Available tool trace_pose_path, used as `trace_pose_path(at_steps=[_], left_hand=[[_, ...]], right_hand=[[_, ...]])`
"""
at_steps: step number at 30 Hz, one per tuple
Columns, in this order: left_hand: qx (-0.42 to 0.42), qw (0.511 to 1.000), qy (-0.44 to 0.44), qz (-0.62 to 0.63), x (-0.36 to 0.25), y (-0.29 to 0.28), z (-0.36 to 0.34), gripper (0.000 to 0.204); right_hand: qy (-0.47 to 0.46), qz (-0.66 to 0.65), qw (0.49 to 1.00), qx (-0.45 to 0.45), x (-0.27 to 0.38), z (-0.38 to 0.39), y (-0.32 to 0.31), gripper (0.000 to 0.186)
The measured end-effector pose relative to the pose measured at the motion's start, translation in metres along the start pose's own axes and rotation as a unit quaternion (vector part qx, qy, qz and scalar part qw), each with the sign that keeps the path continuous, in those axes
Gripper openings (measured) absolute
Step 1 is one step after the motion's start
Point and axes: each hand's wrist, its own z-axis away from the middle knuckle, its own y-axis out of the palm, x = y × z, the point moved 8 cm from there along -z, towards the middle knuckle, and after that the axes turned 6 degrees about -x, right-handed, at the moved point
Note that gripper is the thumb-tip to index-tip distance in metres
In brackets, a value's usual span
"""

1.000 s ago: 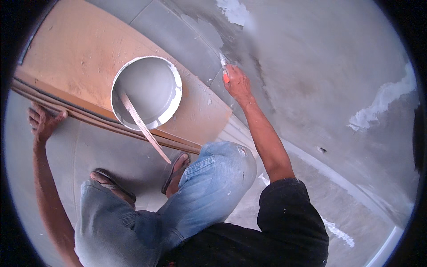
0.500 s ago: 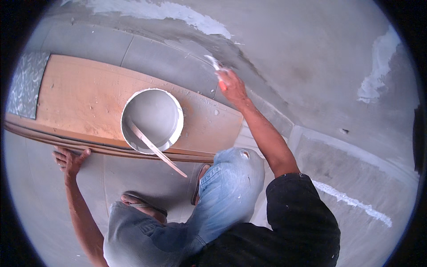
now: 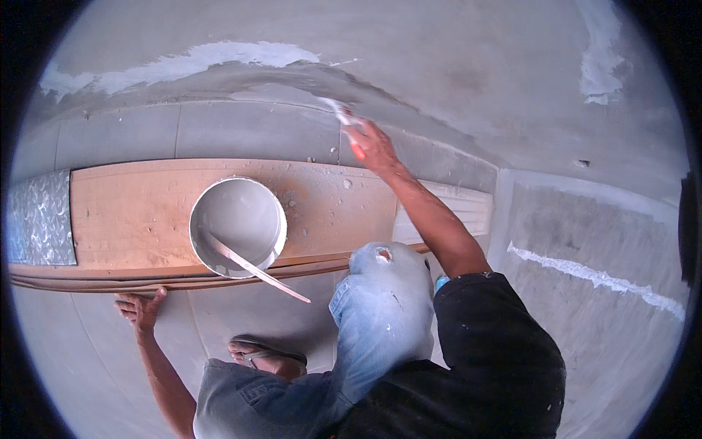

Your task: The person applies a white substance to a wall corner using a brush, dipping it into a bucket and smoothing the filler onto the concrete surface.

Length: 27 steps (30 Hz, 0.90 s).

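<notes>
My right hand (image 3: pixel 374 150) is closed round a brush (image 3: pixel 338 111) with a whitish, blurred head and an orange handle end. The brush head is at the damp grey band along the foot of the wall (image 3: pixel 468 80). My left hand (image 3: pixel 141 309) is spread, fingers apart, at the near edge of a stack of brown boards (image 3: pixel 139 219); whether it bears on the floor or the boards, I cannot tell. A round white bucket (image 3: pixel 280 234) of grey liquid stands on the boards. A flat wooden stick (image 3: pixel 259 272) leans in it, its end over the near rim.
A grey patterned sheet (image 3: pixel 40 219) lies on the boards' left end. White ribbed panels (image 3: pixel 446 212) lie beyond their right end. White filler patches (image 3: pixel 219 55) mark the wall, and a white streak (image 3: pixel 596 278) crosses the right side wall. My sandalled foot (image 3: pixel 267 358) is on the tiled floor (image 3: pixel 110 329).
The view has tilted and shifted, so the boards and bucket sit lower and more level. The brush is a little further left along the wall's foot. Both hands keep their holds.
</notes>
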Motion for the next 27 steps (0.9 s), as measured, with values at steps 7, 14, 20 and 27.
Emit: trace_pose_path(at_steps=[7,14,20,27], left_hand=[[0.038,0.999,-0.005,-0.003,-0.01,-0.012,0.008,0.149],[0.044,0.999,-0.006,0.027,-0.002,-0.004,0.002,0.151],[0.022,1.0,0.001,0.016,-0.007,-0.012,0.004,0.149],[0.012,1.0,0.012,-0.001,0.007,0.001,-0.009,0.149]], right_hand=[[0.084,-0.049,0.995,-0.004,-0.011,0.05,-0.008,0.038],[0.065,-0.096,0.993,-0.02,0.007,0.004,0.017,0.034],[0.224,-0.059,0.968,-0.1,-0.06,0.082,-0.011,0.039],[-0.006,-0.217,0.966,-0.14,0.079,-0.053,0.028,0.033]])
